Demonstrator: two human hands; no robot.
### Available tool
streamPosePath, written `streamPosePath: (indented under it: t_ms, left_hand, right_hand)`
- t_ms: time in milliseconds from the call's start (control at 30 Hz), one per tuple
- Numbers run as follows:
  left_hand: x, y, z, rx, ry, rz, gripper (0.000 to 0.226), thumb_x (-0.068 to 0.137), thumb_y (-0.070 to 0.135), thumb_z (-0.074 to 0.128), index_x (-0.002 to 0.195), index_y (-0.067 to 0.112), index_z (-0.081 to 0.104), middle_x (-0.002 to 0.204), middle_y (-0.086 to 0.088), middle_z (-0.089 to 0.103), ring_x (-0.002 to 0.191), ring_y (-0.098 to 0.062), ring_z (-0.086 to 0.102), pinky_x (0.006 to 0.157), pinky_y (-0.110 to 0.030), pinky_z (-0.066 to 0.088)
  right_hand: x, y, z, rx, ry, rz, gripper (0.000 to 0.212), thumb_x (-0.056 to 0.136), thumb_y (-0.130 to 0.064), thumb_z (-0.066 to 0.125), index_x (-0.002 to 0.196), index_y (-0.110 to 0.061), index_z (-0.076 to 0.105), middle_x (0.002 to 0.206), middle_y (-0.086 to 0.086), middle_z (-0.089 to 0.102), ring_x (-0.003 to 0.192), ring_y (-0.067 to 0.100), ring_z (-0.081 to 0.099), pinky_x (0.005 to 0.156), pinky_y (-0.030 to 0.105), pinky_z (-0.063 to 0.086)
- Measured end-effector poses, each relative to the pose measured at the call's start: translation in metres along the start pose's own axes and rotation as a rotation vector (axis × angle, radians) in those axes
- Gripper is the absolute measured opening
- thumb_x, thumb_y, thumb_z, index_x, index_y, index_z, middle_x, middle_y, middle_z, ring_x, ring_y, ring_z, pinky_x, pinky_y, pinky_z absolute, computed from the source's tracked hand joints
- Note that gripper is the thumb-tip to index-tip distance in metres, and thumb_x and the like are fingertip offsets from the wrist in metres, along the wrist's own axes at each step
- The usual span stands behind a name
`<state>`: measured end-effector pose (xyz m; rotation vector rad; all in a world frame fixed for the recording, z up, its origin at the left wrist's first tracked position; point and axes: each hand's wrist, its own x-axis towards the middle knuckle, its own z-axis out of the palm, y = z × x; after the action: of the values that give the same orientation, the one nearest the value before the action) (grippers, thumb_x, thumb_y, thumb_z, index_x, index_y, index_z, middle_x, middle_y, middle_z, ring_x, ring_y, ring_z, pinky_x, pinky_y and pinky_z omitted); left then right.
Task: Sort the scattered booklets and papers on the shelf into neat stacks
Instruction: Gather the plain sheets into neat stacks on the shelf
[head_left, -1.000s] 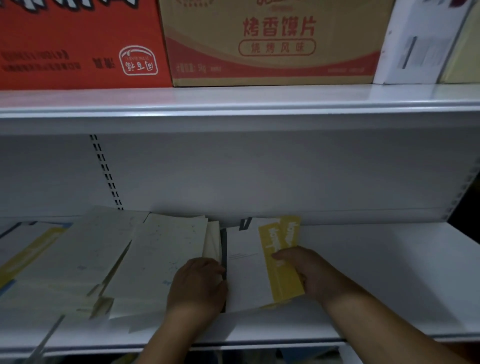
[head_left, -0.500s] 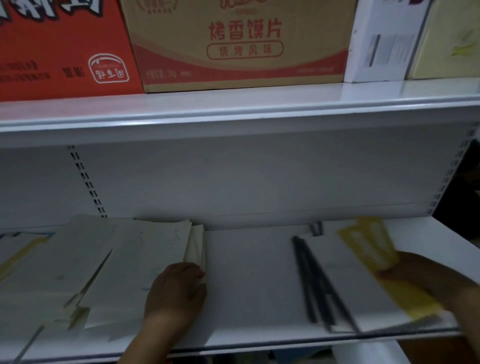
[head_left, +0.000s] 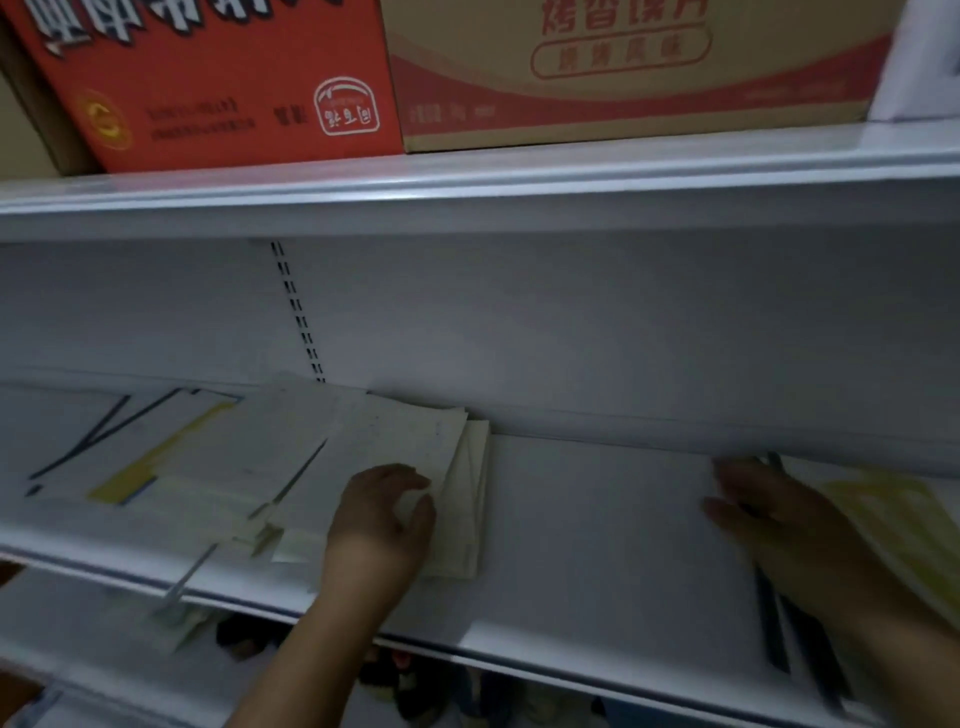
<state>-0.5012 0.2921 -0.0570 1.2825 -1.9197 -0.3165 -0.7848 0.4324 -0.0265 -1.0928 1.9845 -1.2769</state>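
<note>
On the papers (head_left: 400, 441), left hand (head_left: 382, 519) resting

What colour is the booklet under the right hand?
The booklet is yellow and white; the head view shows it.

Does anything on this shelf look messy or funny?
Yes. The papers by the left hand lie crooked and overlapping, some poking over the front edge of the shelf. The red box above sits upside down.

at eleven o'clock a red box (head_left: 208, 78) bears white lettering; at one o'clock a tan carton (head_left: 623, 119) has a red band and red characters. the shelf (head_left: 587, 525) is white. at nine o'clock are cream papers (head_left: 395, 441) and a yellow-striped booklet (head_left: 156, 462); at three o'clock, a yellow-printed booklet (head_left: 893, 514).
</note>
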Motion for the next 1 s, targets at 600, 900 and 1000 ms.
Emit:
streamPosePath:
  t_ms: [600,900,1000]
  left_hand:
    - [0.003,-0.083,-0.073,-0.373,-0.33,-0.619,0.031,0.091,0.033,0.05,0.075,0.006,0.057,0.078,-0.016,0.06,0.07,-0.018,0.054,0.058,-0.028,0.035]
    - [0.006,-0.104,-0.077,-0.508,-0.413,-0.541,0.04,0.09,0.026,0.054,0.129,0.019,0.054,0.125,0.003,0.058,0.105,-0.009,0.048,0.085,-0.015,0.033]
    - [0.01,-0.105,-0.078,-0.587,-0.384,-0.618,0.042,0.091,0.024,0.053,0.131,0.013,0.051,0.131,-0.002,0.055,0.118,-0.016,0.048,0.092,-0.021,0.029]
  right_hand:
    - [0.035,-0.05,0.238,0.128,-0.138,0.162,0.093,0.066,-0.041,0.079,0.143,-0.017,0.032,0.141,0.001,0.046,0.122,0.023,0.052,0.104,0.043,0.044]
    - [0.034,-0.043,0.228,0.37,-0.073,0.18,0.036,0.082,-0.007,0.067,0.116,-0.015,0.058,0.105,0.002,0.068,0.095,0.022,0.066,0.091,0.041,0.052]
    - [0.029,-0.042,0.228,0.384,-0.049,0.167,0.027,0.086,-0.003,0.061,0.112,-0.01,0.064,0.108,0.008,0.07,0.098,0.027,0.068,0.094,0.047,0.051]
